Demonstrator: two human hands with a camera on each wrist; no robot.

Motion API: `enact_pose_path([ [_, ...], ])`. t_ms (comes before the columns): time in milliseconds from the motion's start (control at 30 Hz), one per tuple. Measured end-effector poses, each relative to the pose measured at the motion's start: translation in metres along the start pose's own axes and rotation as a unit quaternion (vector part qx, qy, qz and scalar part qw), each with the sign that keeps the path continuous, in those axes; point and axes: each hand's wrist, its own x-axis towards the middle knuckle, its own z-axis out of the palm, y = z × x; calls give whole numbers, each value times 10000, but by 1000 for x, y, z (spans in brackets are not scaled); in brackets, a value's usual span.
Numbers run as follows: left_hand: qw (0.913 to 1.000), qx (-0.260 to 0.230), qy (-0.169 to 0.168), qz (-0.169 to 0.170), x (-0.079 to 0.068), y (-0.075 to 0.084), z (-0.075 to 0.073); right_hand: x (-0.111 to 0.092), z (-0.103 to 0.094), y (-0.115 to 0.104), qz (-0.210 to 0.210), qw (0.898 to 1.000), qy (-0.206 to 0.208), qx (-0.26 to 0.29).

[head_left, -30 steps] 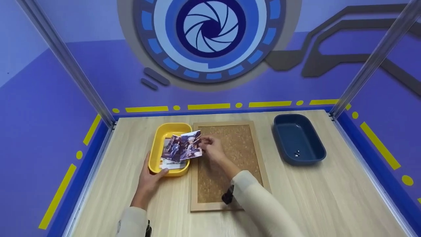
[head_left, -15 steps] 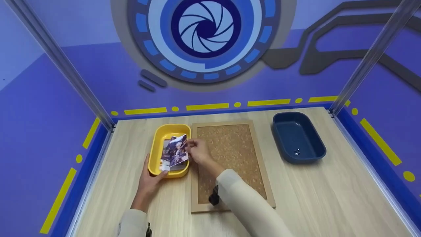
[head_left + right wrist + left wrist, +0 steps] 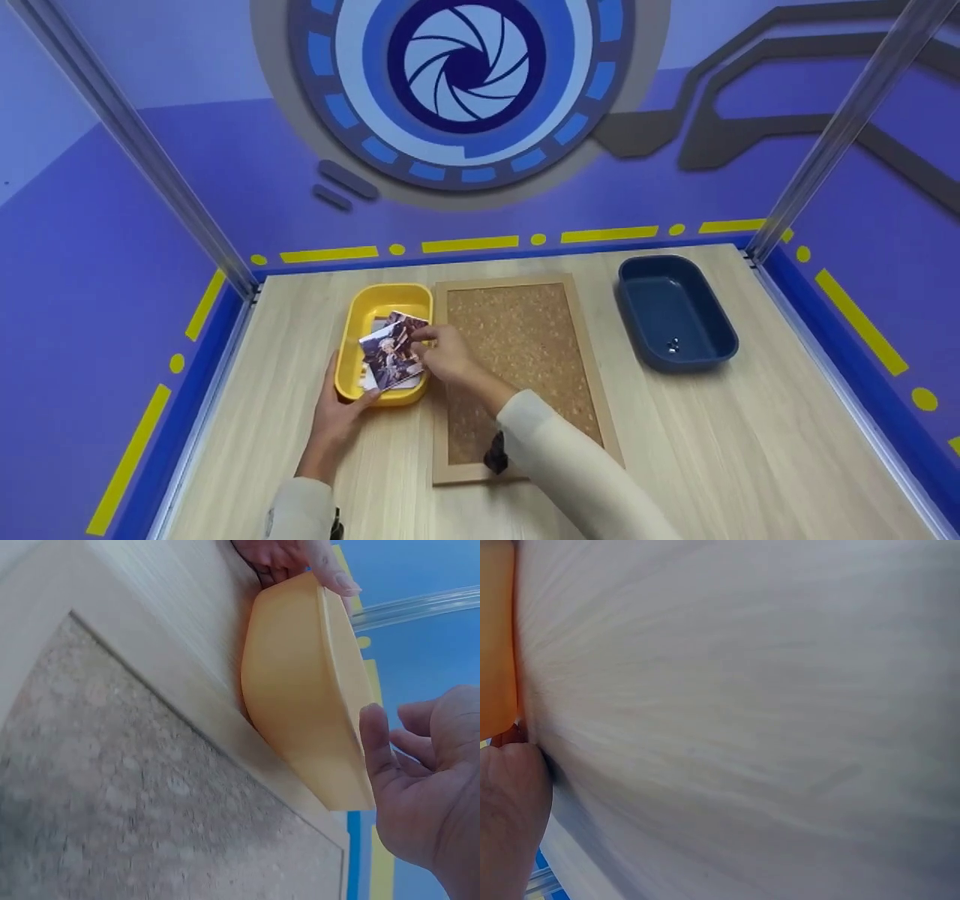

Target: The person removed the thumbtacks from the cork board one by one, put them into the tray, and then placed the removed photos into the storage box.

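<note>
A yellow tray [image 3: 346, 364] stands left of the cork board and holds several printed photos. My left hand [image 3: 335, 412] grips its near left corner, the thumb over the rim and the fingers along the outer side. In the right wrist view that thumb lies on the rim of the orange-looking tray [image 3: 289, 682]. My right hand [image 3: 450, 356] reaches over the tray's right rim and pinches the right side of the top photo [image 3: 388, 360], which lies slanted over another photo [image 3: 401, 319]. The right wrist view shows its thumb and curled fingers, but the photos are hidden there.
A wood-framed cork board [image 3: 517, 337] lies flat beside the tray, under my right forearm. At the right stands a dark blue tray [image 3: 660, 300] with a few small shiny pieces [image 3: 673, 346]. Metal posts and purple-blue walls enclose the wooden table [image 3: 697, 450].
My right hand has moved left from above the cork board's edge. The top photo has shifted left and down into the yellow tray, over the other photos. My left hand keeps its grip.
</note>
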Motion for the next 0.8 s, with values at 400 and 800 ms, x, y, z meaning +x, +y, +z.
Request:
enact_pose_path([
  [400,9999,-91,7,-51,1,-2,-5,-37,-81,21,-593,9969,340,-394],
  [800,9982,-488,354,-57,-8,7,-12,-67,-170,59,-637,9736,1278,-1782],
])
